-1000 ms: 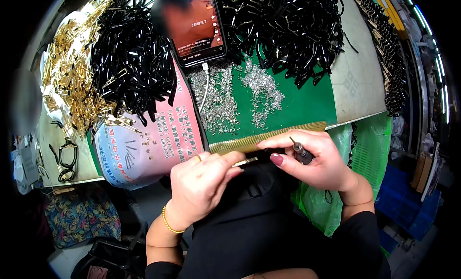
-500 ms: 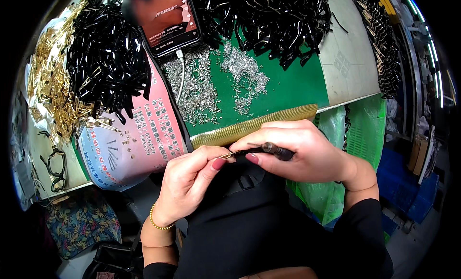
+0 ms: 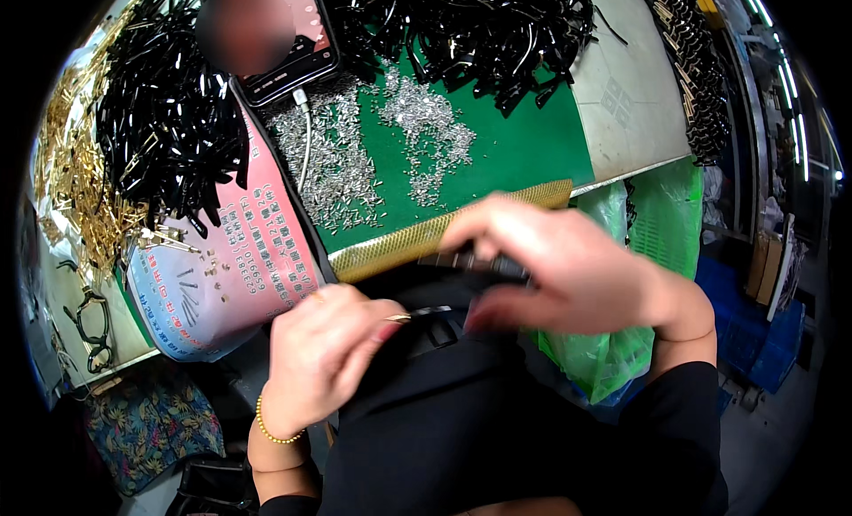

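Observation:
My left hand [image 3: 324, 356] pinches a thin black eyeglass temple [image 3: 433, 309] between thumb and forefinger; its gold end shows at the fingertips. To the right, my right hand [image 3: 572, 267] is smeared by motion. It grips a dark screwdriver [image 3: 486, 264] with a ridged handle, apart from the temple. Both hands are over my lap, just in front of the table's near edge. Small silver screws [image 3: 328, 165] lie in heaps on the green mat [image 3: 524, 148] beyond them.
Black temples [image 3: 173, 117] are heaped at left, and more [image 3: 479, 37] at the back. Gold metal parts [image 3: 75, 170] lie far left, above black eyeglass frames [image 3: 91, 328]. A phone [image 3: 293, 81] with a white cable stands between. A gold textured strip [image 3: 382, 252] edges the mat; green plastic [image 3: 612, 347] hangs right.
My right hand has drawn the screwdriver up and away from the temple. My left hand has shifted slightly left and down, still pinching the temple. The whole view has moved a little.

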A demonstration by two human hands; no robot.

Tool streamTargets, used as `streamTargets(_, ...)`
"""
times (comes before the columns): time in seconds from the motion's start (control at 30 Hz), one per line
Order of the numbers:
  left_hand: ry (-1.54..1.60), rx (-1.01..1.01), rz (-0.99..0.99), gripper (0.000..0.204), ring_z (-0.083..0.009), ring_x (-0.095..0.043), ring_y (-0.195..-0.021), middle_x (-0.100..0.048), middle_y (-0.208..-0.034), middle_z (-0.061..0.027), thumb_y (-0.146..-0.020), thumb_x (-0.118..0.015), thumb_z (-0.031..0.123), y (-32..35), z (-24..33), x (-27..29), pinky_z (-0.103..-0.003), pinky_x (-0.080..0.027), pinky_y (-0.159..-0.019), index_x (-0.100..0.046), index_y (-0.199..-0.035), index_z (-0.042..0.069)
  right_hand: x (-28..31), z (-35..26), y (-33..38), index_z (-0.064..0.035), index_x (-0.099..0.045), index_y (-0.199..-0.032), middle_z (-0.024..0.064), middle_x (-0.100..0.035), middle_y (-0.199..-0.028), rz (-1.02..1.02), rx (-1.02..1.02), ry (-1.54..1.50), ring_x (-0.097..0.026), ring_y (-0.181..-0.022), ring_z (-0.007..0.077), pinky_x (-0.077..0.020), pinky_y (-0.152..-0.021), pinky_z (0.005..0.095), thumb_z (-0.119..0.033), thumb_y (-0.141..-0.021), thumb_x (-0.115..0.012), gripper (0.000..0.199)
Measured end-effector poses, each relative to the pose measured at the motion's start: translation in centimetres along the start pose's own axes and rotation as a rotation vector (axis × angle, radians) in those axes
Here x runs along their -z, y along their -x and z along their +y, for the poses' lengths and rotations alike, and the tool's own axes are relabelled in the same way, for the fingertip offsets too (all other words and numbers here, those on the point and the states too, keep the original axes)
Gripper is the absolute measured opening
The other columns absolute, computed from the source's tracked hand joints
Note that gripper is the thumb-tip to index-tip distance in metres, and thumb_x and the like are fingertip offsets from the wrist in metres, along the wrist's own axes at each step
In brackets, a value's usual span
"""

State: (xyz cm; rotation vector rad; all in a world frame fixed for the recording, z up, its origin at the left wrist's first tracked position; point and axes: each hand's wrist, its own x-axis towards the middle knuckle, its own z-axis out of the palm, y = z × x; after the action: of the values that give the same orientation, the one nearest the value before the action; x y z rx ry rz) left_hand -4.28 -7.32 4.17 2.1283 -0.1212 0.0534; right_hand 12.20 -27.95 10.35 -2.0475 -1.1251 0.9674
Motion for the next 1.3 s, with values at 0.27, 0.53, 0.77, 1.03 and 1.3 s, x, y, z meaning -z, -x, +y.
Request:
streamTargets(0.27,0.404,0.33,0.292,0.021,-0.0071,-0.055,-0.067,-0.072,-0.118,-0.0142,-0.103,-0.048,-0.002,-1.4,0.9,-2.6,-0.022,-0.048,-0.065,-0.049,-0.124,-0.004,-0.8,3.6,1.0,-0.0215,-0.064,-0.127,0.0078,-0.05,-0.091,0.133,-0.013,0.59,-0.061,-0.067,0.0239,-0.0508,-0.055,0.0362,-0.012,-0.09,-0.067,0.039)
streamTargets(0.53,0.264,0.286,0.173,0.021,-0.0138,-0.059,-0.063,-0.07,-0.121,-0.0122,-0.103,-0.051,0.002,-5.1,0.9,-3.3,-0.027,-0.05,-0.061,-0.052,-0.123,-0.003,-0.5,3.9,0.6,-0.0184,-0.064,-0.128,0.0102,-0.05,-0.088,0.152,0.058,0.604,-0.062,-0.062,0.0228,-0.0501,-0.05,0.0338,-0.006,-0.084,-0.066,0.045)
streamTargets(0.77,0.443,0.391,0.306,0.023,-0.0014,-0.045,-0.056,-0.071,-0.113,-0.0155,-0.108,-0.045,0.013,-3.0,0.8,-3.0,-0.016,-0.038,-0.053,-0.05,-0.125,-0.002,-0.5,3.5,0.2,-0.0192,-0.064,-0.127,0.0134,-0.052,-0.088,0.115,0.037,0.663,-0.064,-0.063,0.0242,-0.0507,-0.049,0.0345,-0.008,-0.083,-0.066,0.046)
streamTargets(1.03,0.387,0.449,0.31,0.02,-0.0046,-0.059,-0.055,-0.073,-0.082,-0.0043,-0.103,-0.053,0.004,-1.4,0.2,-3.0,-0.02,-0.048,-0.051,-0.064,-0.12,-0.002,-1.1,1.9,-1.2,-0.0165,-0.041,-0.144,0.0149,-0.055,-0.093,-0.118,0.003,-0.095,-0.065,-0.068,0.0263,-0.0541,-0.055,0.0378,-0.016,-0.101,-0.05,0.044)
streamTargets(1.3,0.235,0.353,0.359,0.021,-0.0105,-0.06,-0.053,-0.072,-0.08,-0.0078,-0.1,-0.057,0.002,-1.5,-0.2,-3.6,-0.025,-0.047,-0.051,-0.065,-0.119,0.0,0.2,-1.4,-3.5,-0.0132,-0.027,-0.152,0.0029,-0.05,-0.09,-0.407,-0.505,-0.813,-0.063,-0.064,0.0095,-0.0553,-0.052,0.0244,-0.015,-0.103,-0.044,0.051)
